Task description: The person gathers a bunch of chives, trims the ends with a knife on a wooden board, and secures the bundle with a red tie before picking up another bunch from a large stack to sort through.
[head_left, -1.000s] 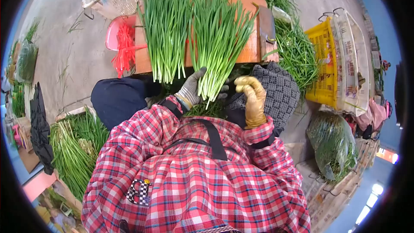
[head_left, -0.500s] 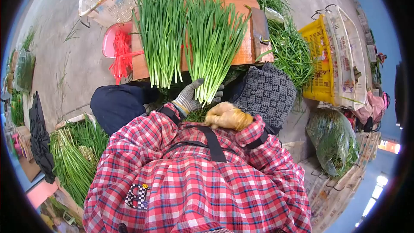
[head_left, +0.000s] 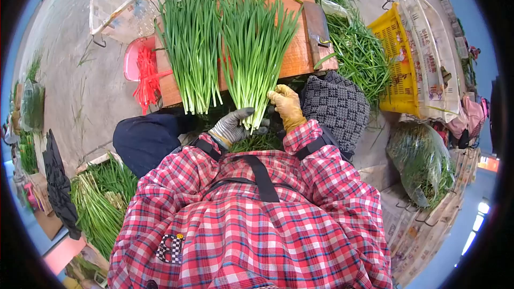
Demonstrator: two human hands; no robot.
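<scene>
Two bunches of garlic chives lie side by side on a wooden board, leaves pointing away from me. My left hand (head_left: 234, 124), in a grey striped glove, is wrapped round the white stalk ends of the right bunch (head_left: 256, 48), its fingers passing underneath. On the other side of those stalks, my right hand (head_left: 287, 107) in a yellow glove has its fingers bent and pressed to the bunch's edge. The left bunch (head_left: 191, 48) lies untouched, its pale ends over the near edge of the board (head_left: 292, 56). A broad flat blade (head_left: 317, 24) rests at the board's right side.
Red ties (head_left: 146, 77) hang from a pink container (head_left: 131, 59) left of the board. Loose chives (head_left: 357, 56) are heaped at the right, beside a yellow crate (head_left: 397, 61). A white crate (head_left: 120, 24) stands behind left. More chives (head_left: 99, 200) lie at my lower left.
My right hand has moved up and forward from near my lap to the stalks of the right bunch. My left hand keeps its hold there. The view has shifted slightly.
</scene>
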